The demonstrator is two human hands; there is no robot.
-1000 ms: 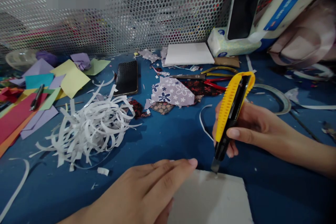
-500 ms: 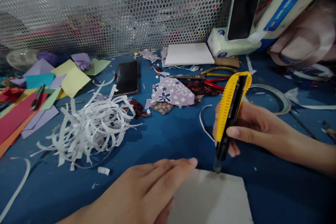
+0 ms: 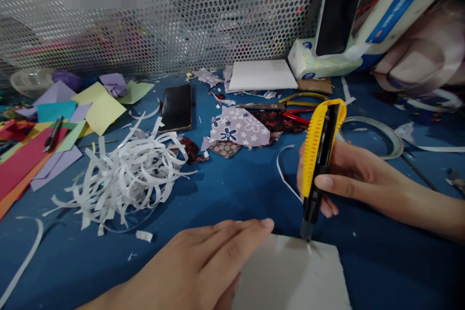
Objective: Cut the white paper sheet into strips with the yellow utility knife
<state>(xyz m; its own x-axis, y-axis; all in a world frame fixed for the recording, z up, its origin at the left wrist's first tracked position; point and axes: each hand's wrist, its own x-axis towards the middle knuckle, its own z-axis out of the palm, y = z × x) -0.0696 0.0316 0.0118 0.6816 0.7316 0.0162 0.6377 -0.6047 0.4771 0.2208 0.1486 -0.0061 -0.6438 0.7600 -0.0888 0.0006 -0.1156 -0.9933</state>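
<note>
My right hand [image 3: 348,179] is wrapped round a yellow and black box cutter [image 3: 319,150], which it holds nearly upright. The blade tip meets the far edge of a pale grey board [image 3: 290,276] at the bottom of the view, where a small light mark shows. My left hand [image 3: 207,261] lies over the board's left side, fingers pressed together, its thumb mostly hidden beneath. It seems to grip the board's left edge.
A heap of white paper strips [image 3: 127,179] lies at the left, beyond it coloured papers [image 3: 29,160]. Farther back are a dark phone [image 3: 176,106], patterned scraps [image 3: 240,127], scissors [image 3: 265,106], a white block [image 3: 262,75] and a tape roll [image 3: 394,143].
The cutter's blade has shifted slightly right along the board's far edge with my right hand, and a light mark now shows by it. My left hand stays put.
</note>
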